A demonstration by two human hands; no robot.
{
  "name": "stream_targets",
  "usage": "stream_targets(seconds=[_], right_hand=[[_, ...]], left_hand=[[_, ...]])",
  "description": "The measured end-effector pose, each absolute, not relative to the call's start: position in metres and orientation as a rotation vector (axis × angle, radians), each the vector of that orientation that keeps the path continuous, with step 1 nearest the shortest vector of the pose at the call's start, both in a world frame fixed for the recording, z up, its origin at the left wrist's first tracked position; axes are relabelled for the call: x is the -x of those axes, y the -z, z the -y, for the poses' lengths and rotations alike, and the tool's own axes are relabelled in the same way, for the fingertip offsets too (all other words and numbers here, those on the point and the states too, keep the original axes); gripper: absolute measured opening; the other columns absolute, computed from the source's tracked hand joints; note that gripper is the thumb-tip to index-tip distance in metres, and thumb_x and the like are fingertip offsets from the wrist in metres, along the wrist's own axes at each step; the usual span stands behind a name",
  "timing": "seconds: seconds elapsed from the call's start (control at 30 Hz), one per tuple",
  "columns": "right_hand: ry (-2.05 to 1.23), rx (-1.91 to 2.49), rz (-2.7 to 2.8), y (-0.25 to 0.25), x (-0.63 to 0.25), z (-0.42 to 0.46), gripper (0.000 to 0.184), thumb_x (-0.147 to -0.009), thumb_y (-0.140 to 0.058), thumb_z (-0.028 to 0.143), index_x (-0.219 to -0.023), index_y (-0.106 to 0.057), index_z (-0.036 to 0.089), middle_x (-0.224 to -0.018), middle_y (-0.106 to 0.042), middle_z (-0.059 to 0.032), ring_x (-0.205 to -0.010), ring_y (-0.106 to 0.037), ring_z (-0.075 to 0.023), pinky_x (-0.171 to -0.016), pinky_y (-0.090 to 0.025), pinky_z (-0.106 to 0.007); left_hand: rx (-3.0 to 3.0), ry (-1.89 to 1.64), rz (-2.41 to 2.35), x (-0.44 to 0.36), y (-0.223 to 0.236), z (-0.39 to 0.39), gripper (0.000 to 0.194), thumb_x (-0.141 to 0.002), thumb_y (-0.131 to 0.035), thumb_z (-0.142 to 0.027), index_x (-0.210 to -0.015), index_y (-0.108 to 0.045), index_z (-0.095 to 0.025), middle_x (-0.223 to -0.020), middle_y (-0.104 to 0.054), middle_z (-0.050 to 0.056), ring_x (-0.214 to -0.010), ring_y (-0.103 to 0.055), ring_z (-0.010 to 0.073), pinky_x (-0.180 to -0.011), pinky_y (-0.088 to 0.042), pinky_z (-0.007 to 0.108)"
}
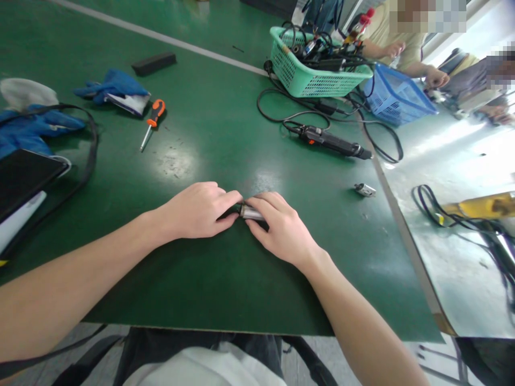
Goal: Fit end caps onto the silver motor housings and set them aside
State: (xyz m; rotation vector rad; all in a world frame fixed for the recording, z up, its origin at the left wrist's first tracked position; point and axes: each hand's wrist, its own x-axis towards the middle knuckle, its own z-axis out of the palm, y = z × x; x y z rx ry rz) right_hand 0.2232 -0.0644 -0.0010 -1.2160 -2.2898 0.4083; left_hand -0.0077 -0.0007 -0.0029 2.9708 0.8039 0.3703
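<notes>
Two-handed handling in hand: left hand (201, 210) and right hand (284, 225) pinch opposite ends of a small silver metal cylinder (251, 213), near-centre at the smooth green worktop (201, 289); any turning would seemingly require aligned grips.

Green tabletop (225, 289), glossy, pale stripe (169, 41) across its far side.
Block (154, 63) at 11 o'clock; orange-handled screwdriver (152, 123) and blue glove (115, 86) at 10; another blue glove (40, 126) and a black flat device (30, 174) towards 9; green basket (317, 80) of cabled tools between 1 and 2; corded black driver (332, 142) between 2 and 3; small metal part (365, 189) at 3, near the right-hand seam (406, 233).
</notes>
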Motion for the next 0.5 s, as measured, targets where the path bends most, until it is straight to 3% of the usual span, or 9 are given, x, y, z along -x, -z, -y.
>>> stream_targets(seconds=[0.5], right_hand=[[-0.367,1.21,2.258,0.0022,-0.2212,0.0648,0.024,-0.101,-0.062,0.026,-0.123,-0.065,0.018,-0.116,-0.07,-0.0121,-0.108,-0.065,-0.027,-0.099,-0.057,-0.044]], left_hand=[[-3.021,-0.393,-0.799,0.0078,0.0067,-0.0006,0.023,-0.102,-0.05,-0.032,-0.1,-0.067,-0.017,-0.075,-0.07,0.004,-0.067,-0.065,0.0202,-0.068,-0.047,0.034]])
